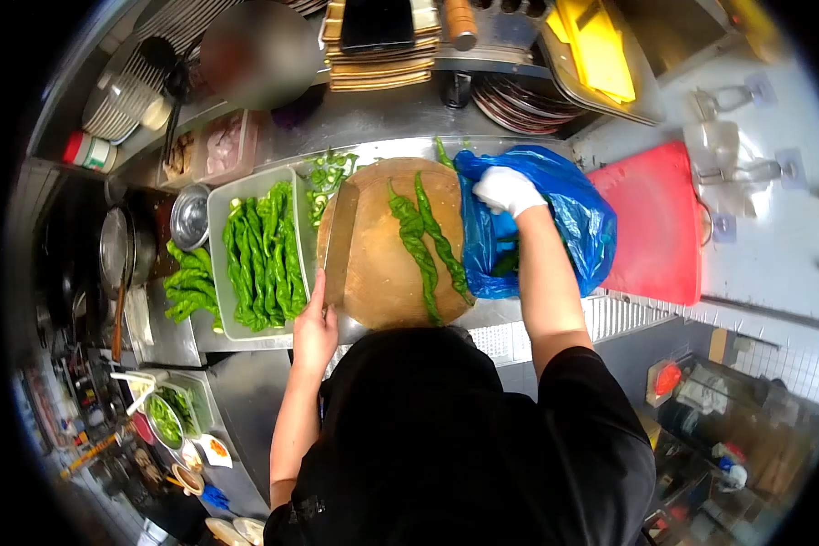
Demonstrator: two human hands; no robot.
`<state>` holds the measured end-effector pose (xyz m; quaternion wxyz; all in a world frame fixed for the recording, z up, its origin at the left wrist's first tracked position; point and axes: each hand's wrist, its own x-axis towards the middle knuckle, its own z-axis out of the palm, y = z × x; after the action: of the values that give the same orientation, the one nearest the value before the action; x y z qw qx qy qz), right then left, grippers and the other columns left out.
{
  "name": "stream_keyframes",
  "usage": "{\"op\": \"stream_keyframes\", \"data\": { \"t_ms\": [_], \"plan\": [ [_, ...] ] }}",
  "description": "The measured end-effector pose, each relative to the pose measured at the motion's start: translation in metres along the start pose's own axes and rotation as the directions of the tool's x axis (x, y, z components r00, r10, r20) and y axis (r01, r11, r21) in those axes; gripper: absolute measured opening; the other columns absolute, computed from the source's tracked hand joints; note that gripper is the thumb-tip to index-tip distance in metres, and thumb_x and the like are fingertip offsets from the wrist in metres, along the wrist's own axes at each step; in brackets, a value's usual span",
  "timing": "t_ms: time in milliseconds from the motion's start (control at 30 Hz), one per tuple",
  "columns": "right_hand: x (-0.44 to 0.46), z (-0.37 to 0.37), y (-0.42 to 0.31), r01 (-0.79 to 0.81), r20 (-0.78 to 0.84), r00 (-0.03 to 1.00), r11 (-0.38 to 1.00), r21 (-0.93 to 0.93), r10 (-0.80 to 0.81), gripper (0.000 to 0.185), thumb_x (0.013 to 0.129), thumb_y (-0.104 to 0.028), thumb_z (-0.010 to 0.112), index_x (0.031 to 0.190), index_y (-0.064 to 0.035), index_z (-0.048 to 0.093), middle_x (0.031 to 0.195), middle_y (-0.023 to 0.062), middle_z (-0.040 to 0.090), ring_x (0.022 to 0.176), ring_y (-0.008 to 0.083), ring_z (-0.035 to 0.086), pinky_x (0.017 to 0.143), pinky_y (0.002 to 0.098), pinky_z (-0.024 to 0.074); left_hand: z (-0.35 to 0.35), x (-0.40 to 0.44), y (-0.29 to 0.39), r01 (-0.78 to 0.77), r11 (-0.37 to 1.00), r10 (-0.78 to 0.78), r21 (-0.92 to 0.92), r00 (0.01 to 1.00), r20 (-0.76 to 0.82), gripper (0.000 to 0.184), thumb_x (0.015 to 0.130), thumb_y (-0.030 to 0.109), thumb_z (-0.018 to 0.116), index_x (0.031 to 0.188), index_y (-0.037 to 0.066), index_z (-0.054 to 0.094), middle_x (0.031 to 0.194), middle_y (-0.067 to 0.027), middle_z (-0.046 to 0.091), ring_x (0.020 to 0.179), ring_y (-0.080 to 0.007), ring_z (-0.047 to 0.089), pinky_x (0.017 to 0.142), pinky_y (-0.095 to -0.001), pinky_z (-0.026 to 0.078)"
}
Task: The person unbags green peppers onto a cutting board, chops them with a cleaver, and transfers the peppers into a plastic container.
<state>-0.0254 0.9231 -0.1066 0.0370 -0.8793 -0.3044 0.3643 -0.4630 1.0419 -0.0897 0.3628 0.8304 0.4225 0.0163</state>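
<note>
My right hand (510,191), in a white glove, is closed at the mouth of a blue plastic bag (578,214) and grips its film; some fingertips are hidden. Green peppers (505,261) show dimly inside the bag. Bare, my left hand (315,335) closes round the handle end of a broad knife (340,227), whose blade lies along the left side of a round wooden chopping board (373,273). On the board rest two long green peppers (416,241), side by side. Left of it, a clear plastic tub (217,205) holds several more long peppers (264,259).
Pepper trimmings (328,173) lie behind the board. A metal bowl (189,217) and loose peppers (189,282) sit left of the tub. To the right is a red cutting board (655,227). Stacked plates (523,107) and rectangular dishes (380,73) line the back shelf.
</note>
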Motion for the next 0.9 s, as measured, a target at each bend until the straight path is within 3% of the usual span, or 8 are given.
{"op": "stream_keyframes", "data": {
  "t_ms": [133,267,367,467,600,700,733,900],
  "plan": [
    [0.020,0.026,0.055,-0.017,-0.256,0.965,0.966,-0.256,-0.051,0.033,0.090,-0.010,0.063,0.118,-0.0050,0.081,0.115,0.0256,0.077,0.110,0.0424,0.075,0.095,0.0493,0.0591,0.002,-0.002,0.006,0.046,0.998,-0.046,-0.030,0.999,0.007,0.081,0.099,-0.001,0.061,0.170,0.025,0.036,0.085,-0.0309,0.067,0.072,-0.0444,0.067,0.075,-0.0501,0.055],
    [0.045,0.070,0.106,0.254,-0.161,0.943,0.944,-0.212,-0.290,0.048,0.088,-0.003,0.063,0.135,-0.0071,0.071,0.127,0.0244,0.073,0.118,0.0439,0.070,0.103,0.0473,0.0556,0.010,-0.001,-0.006,-0.020,0.998,0.018,-0.056,0.999,-0.033,0.081,0.098,-0.002,0.061,0.171,0.023,0.035,0.085,-0.0309,0.067,0.072,-0.0438,0.068,0.073,-0.0490,0.055],
    [0.033,0.078,0.103,0.341,-0.362,0.833,0.904,-0.259,-0.418,0.046,0.093,-0.018,0.073,0.137,-0.0084,0.069,0.126,0.0233,0.074,0.115,0.0420,0.071,0.100,0.0491,0.0560,0.009,0.000,-0.005,-0.022,0.999,0.020,-0.043,0.999,-0.032,0.082,0.098,-0.003,0.061,0.171,0.023,0.035,0.085,-0.0305,0.068,0.072,-0.0429,0.068,0.073,-0.0495,0.055],
    [0.039,0.086,0.108,0.292,-0.328,0.858,0.901,-0.321,-0.395,0.048,0.092,-0.024,0.076,0.137,-0.0085,0.068,0.124,0.0225,0.074,0.113,0.0416,0.071,0.098,0.0496,0.0565,0.013,-0.001,-0.009,-0.101,0.994,0.097,-0.046,0.992,-0.081,0.082,0.098,-0.002,0.061,0.171,0.023,0.034,0.085,-0.0303,0.068,0.071,-0.0428,0.068,0.072,-0.0500,0.055],
    [0.044,0.075,0.104,0.195,-0.209,0.956,0.978,-0.079,-0.208,0.045,0.097,-0.026,0.075,0.138,-0.0086,0.068,0.133,0.0219,0.071,0.121,0.0419,0.068,0.103,0.0478,0.0541,0.011,0.001,-0.009,-0.098,0.995,0.095,-0.035,0.993,-0.066,0.082,0.098,-0.002,0.062,0.171,0.023,0.034,0.083,-0.0299,0.067,0.071,-0.0428,0.068,0.072,-0.0495,0.055],
    [0.044,0.054,0.113,0.361,-0.275,0.883,0.925,-0.121,-0.380,0.049,0.098,-0.028,0.071,0.142,-0.0067,0.067,0.135,0.0254,0.070,0.127,0.0417,0.066,0.110,0.0458,0.0514,0.006,0.000,-0.007,-0.051,0.998,0.051,-0.029,0.998,-0.030,0.082,0.098,-0.001,0.062,0.171,0.023,0.033,0.083,-0.0296,0.067,0.071,-0.0429,0.068,0.072,-0.0497,0.055],
    [0.037,0.042,0.112,0.344,-0.224,0.917,0.939,0.027,-0.329,0.049,0.099,-0.029,0.069,0.142,-0.0053,0.067,0.137,0.0258,0.070,0.130,0.0411,0.065,0.113,0.0456,0.0493,0.005,0.000,-0.008,-0.051,0.998,0.050,-0.026,0.998,-0.026,0.083,0.098,-0.001,0.062,0.172,0.023,0.033,0.083,-0.0296,0.067,0.071,-0.0429,0.068,0.073,-0.0497,0.055],
    [-0.072,-0.041,0.066,0.381,-0.267,0.884,0.922,-0.065,-0.384,0.046,0.102,-0.035,0.068,0.136,-0.0038,0.069,0.121,0.0243,0.075,0.114,0.0442,0.070,0.100,0.0472,0.0547,0.009,0.000,-0.012,-0.066,0.997,0.065,-0.033,0.997,-0.030,0.084,0.098,-0.002,0.063,0.172,0.024,0.032,0.083,-0.0294,0.068,0.072,-0.0435,0.068,0.073,-0.0498,0.055]
  ]
}}
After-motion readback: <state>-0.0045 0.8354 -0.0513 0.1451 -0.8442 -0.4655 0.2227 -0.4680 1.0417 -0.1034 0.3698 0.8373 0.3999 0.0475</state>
